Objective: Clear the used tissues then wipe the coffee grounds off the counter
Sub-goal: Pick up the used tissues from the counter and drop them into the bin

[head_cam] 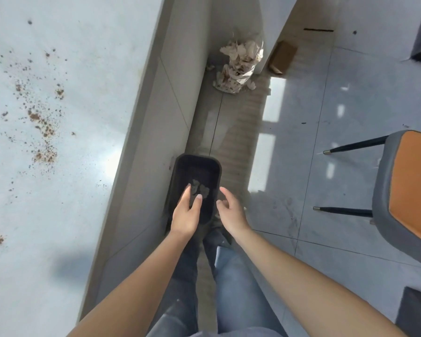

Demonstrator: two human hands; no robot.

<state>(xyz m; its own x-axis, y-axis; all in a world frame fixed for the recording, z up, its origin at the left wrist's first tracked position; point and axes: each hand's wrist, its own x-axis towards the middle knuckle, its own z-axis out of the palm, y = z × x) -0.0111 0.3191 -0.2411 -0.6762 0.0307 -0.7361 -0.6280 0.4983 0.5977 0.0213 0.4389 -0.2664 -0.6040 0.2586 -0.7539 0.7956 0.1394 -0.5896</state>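
Head view. Both hands are empty: the left hand [185, 214] hangs with fingers straight over the black bin [197, 157], and the right hand [229, 211] is just beside its rim, fingers loosely curled on nothing. Two crumpled tissues [200, 189] lie at the bottom of the bin, so the clearing step looks finished or nearly so. Coffee grounds [42, 122] lie scattered on the counter [58, 227] to the left, well apart from both hands. No cloth is visible. Wiping the grounds inward into one heap, away from the counter edge, should keep them off the floor. A clear bag of crumpled paper [238, 66] stands farther along.
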